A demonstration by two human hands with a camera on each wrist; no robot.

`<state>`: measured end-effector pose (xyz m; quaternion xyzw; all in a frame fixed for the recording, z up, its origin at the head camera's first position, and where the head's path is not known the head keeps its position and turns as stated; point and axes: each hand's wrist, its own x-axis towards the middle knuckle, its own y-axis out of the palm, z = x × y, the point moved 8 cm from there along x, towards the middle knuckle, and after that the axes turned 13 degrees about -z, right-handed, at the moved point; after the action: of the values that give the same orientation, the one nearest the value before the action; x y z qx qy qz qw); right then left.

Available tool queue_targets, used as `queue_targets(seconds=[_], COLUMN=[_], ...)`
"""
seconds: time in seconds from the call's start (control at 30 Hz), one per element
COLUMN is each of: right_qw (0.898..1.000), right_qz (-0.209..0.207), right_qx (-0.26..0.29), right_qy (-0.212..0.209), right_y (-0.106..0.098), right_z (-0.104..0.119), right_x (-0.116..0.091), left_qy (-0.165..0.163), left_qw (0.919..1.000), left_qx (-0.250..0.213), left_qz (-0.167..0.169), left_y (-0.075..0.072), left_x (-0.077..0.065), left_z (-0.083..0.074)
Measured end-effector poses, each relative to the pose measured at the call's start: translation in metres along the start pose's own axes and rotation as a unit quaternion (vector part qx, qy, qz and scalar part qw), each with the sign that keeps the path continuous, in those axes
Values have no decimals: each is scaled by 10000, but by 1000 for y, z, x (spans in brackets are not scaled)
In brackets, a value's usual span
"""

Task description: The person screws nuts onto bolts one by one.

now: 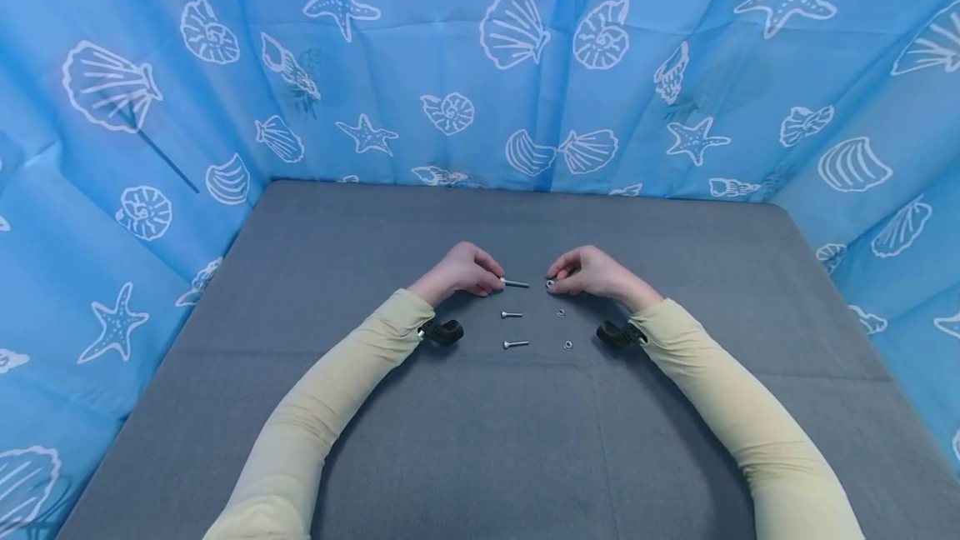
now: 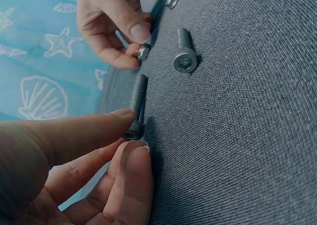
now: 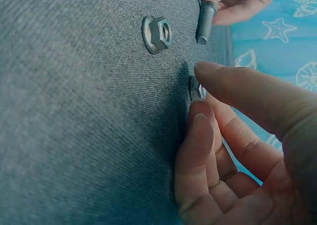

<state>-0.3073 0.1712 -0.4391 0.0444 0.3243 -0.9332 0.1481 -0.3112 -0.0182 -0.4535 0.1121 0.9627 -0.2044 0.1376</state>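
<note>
Steel cap screw [image 2: 138, 96] left, flange nut [image 2: 144, 52] right

On the grey cloth-covered table [image 1: 450, 448], the left hand [image 1: 461, 269] pinches the cap screw by its head, its threaded end toward the right edge. The right hand [image 1: 596, 273] pinches the flange nut; how firmly, I cannot tell. The two pieces are near each other but apart. The step in hand seems to be taking hold of this pair; the next move probably calls for lining up nut and thread.

Toward the table's near edge lie the middle screw [image 1: 512, 315], near screw [image 1: 516, 344], middle nut [image 3: 155, 34] and near nut [image 1: 567, 345], all untouched. A low sweep of either hand could knock them. Beyond the far edge hangs a blue shell-print curtain [image 1: 450, 65]. Nothing stands between the screw's tip and the nut.
</note>
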Motion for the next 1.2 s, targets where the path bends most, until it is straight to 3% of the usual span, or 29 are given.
queue_targets(seconds=[0.43,0.83,1.2], right_qw=[9998,9987,9990], right_qz=[-60,-183,208], right_qx=[-203,-469,377], right_qy=[35,55,-131], right_y=[2,1,-6], right_z=[-1,-6,-8], right_x=[4,9,1], left_qy=[199,276,366], left_qw=[9987,9973,9961], left_qx=[306,496,726], left_qz=[-357,-471,-354], left_y=[-1,0,1], left_x=[3,0,1], left_z=[1,-1,-2])
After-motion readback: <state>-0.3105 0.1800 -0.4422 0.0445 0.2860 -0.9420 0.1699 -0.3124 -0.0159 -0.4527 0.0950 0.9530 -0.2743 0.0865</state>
